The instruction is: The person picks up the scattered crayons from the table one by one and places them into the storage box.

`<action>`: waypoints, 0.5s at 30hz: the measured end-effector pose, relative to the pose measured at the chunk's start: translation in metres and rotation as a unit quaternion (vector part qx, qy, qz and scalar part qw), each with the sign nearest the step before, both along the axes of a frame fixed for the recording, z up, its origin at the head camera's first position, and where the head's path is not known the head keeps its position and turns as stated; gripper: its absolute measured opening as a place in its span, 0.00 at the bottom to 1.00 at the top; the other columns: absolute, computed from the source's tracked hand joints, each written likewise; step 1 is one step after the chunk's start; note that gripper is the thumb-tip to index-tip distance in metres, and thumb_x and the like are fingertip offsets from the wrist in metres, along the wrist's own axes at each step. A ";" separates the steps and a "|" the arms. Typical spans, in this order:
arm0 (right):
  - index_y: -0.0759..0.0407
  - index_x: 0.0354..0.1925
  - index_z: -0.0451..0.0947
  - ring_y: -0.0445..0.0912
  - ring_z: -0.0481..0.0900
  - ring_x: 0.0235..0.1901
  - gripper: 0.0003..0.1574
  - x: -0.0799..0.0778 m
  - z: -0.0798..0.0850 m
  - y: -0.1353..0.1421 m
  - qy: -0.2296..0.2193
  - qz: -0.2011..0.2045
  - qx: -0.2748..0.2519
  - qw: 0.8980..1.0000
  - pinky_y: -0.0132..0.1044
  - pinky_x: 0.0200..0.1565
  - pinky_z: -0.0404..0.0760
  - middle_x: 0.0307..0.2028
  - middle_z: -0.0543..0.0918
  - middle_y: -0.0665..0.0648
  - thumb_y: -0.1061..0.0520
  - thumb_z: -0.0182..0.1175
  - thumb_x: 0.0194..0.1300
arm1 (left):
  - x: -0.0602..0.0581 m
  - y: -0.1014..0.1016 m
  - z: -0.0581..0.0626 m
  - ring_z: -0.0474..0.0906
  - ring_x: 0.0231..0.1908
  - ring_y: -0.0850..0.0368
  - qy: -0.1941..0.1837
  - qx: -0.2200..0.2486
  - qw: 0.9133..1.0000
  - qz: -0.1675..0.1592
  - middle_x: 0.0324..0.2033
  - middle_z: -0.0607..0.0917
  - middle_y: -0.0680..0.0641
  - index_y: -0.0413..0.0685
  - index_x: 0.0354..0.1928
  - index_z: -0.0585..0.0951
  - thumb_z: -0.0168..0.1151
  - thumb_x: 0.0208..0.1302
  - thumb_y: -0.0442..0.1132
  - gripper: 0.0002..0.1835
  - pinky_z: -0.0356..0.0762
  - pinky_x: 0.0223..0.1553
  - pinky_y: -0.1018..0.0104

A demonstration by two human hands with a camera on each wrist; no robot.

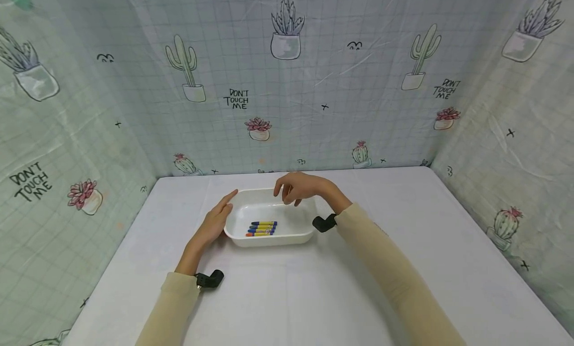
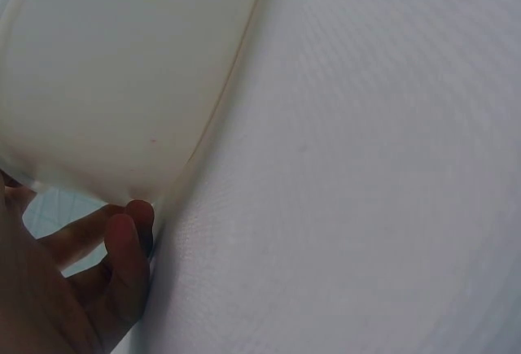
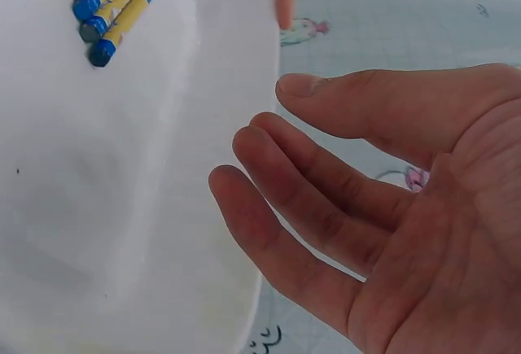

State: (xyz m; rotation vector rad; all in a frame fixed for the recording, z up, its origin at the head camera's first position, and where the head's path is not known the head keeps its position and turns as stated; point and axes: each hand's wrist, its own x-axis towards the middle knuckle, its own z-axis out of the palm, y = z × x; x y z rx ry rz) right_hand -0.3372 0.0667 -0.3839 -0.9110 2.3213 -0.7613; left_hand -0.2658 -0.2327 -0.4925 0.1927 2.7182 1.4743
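A white rectangular tray lies on the table. Inside it, toward the near left, several crayons with yellow-and-blue wrappers lie side by side; one has an orange tip. My left hand holds the tray's left side. In the left wrist view, bent fingers touch the tray's outer wall, and part of this hand is out of frame. Above the tray's far right part hovers my right hand, its fingers loosely bent. The right wrist view shows nothing between its thumb and fingers, apart from the crayons.
The tray stands on a white-covered table. Behind and at both sides hangs a pale cloth printed with cacti and lettering. A small black device is strapped to the left wrist, another to the right.
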 end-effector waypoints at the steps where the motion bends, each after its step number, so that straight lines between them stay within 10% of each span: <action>1: 0.62 0.59 0.79 0.54 0.86 0.47 0.20 0.002 0.001 0.005 0.003 -0.005 -0.007 1.000 0.44 0.45 0.90 0.49 0.85 0.63 0.64 0.63 0.70 | 0.000 0.000 0.000 0.53 0.80 0.37 0.000 0.000 1.000 0.000 0.82 0.57 0.46 0.69 0.83 0.54 0.36 0.85 0.48 0.28 0.52 0.77 0.32; 15: 0.61 0.58 0.80 0.60 0.87 0.45 0.19 0.032 0.000 0.071 0.038 -0.076 -0.068 0.994 0.50 0.45 0.90 0.46 0.86 0.63 0.63 0.62 0.70 | -0.001 0.000 -0.002 0.52 0.81 0.38 0.001 0.001 1.000 -0.005 0.82 0.56 0.46 0.67 0.83 0.54 0.36 0.85 0.48 0.28 0.50 0.77 0.31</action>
